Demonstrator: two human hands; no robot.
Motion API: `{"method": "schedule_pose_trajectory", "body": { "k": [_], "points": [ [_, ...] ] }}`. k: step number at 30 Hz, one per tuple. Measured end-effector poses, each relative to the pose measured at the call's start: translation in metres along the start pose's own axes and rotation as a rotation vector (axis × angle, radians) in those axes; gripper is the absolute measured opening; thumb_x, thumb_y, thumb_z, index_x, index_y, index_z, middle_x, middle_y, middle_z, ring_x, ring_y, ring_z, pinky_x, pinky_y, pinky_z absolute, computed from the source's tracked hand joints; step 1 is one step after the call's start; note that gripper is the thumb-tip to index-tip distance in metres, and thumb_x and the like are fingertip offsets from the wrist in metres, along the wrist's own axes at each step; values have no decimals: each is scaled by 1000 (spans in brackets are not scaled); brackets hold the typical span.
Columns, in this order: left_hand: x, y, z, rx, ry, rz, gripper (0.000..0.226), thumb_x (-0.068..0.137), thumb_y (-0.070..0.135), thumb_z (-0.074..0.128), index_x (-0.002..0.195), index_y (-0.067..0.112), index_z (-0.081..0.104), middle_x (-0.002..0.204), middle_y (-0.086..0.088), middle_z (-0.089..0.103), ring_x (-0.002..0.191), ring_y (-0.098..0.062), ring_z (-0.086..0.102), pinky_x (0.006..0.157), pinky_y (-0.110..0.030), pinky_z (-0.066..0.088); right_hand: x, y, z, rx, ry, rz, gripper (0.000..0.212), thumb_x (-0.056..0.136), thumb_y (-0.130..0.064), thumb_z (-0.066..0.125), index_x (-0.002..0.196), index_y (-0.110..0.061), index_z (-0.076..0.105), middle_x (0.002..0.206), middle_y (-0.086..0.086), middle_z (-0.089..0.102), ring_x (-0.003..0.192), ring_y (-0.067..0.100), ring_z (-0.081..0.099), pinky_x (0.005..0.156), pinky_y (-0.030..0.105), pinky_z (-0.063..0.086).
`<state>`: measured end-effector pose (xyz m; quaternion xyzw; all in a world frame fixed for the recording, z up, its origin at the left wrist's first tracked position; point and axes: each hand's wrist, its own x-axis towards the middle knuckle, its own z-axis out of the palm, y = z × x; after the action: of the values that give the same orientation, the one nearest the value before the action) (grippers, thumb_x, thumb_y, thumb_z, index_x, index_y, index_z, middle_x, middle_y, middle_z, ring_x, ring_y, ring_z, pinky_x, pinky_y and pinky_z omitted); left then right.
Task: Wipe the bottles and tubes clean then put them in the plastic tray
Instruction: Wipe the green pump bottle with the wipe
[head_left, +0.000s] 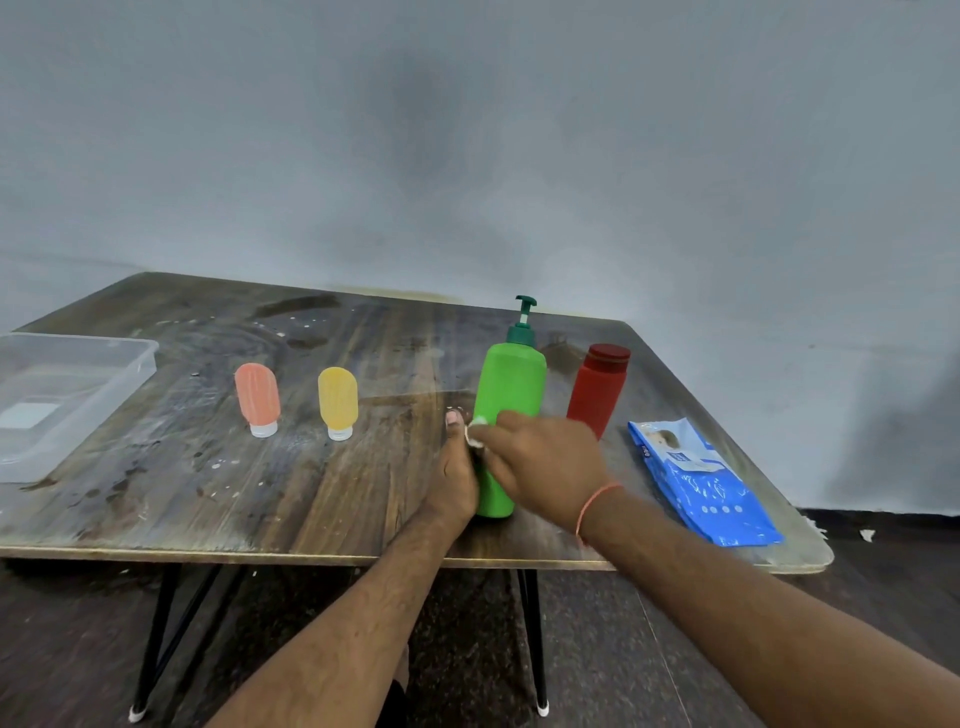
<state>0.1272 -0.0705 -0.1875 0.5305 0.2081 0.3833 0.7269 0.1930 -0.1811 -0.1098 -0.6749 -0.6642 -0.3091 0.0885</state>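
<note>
Two hands meet at the green pump bottle (511, 395) — your left hand (457, 473) grips its side; your right hand (540, 465) pinches a white wipe (475, 434) against it.

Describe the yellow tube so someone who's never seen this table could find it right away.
On the wooden table, look between the clear plastic tray at the left and the tall green pump bottle. Two small tubes stand cap-down there, side by side. The yellow tube is the one nearer the green bottle; its neighbour, the orange-pink tube, stands nearer the tray.
</note>
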Motion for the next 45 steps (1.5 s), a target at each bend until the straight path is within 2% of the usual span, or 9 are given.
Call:
{"method": "schedule_pose_trajectory", "body": {
  "k": [3,9,14,19,23,31,36,39,45],
  "points": [
    [-6,3,0,24,-12,-55,74,113,48,13,91,9,72,73,2,78,73,-5,74,67,-18,57,-23,-11,12,75,-20,-4,21,99,-38,58,119,-33,62,86,-5,63,61,25,67,43,35,43],
    [-3,0,0,30,-5,-46,79,106,66,22,115,9,75,111,-17,79,113,-32,72,99,-40,57,-19,14,2,59,6,-76,24,104,-41,50,123,-40,64,93,-6,60,72,26,64,50,39,50],
    [0,-3,-4,164,-38,-48,92,82,95,32,107,21,79,102,-19,78,100,-47,72,94,-66,56,6,53,-11,25,294,127,25,95,-21,72,118,-30,77,108,-1,67,91,28,59,61,37,54],
    [-4,7,-2,267,-46,20,92,84,87,28,97,8,74,93,-22,76,91,-47,72,86,-65,56,5,63,-8,124,387,277,27,93,-8,72,116,-21,76,108,1,69,96,30,60,75,41,54],
    [-1,4,-3,231,-28,5,81,83,91,32,96,23,75,96,-22,76,93,-48,71,87,-68,56,-21,47,6,262,330,320,23,90,-9,73,111,-18,74,107,0,70,93,28,61,78,40,52],
    [-3,10,2,211,62,-50,64,111,59,25,92,26,77,99,-1,80,99,-22,75,98,-49,58,-73,-8,40,452,215,337,29,86,-10,72,110,-26,75,105,-8,71,95,20,64,85,38,54],
    [11,-17,-10,184,8,-93,93,82,98,35,111,21,77,108,-14,78,103,-39,74,97,-63,55,-90,-18,45,495,81,286,23,90,-23,71,110,-32,74,105,-17,71,96,17,63,83,40,54],
    [26,-43,-19,159,-13,-125,98,77,101,40,115,18,76,112,-19,77,108,-45,71,101,-69,51,-90,-15,44,557,47,352,17,90,-32,72,107,-33,75,100,-17,72,93,11,63,82,40,54],
    [-10,6,-2,280,-23,101,50,89,67,49,111,27,71,101,0,78,94,-19,73,85,-43,58,-52,4,19,848,274,704,16,92,-19,81,105,-29,80,99,-20,76,94,0,70,78,14,51]
  ]
}}
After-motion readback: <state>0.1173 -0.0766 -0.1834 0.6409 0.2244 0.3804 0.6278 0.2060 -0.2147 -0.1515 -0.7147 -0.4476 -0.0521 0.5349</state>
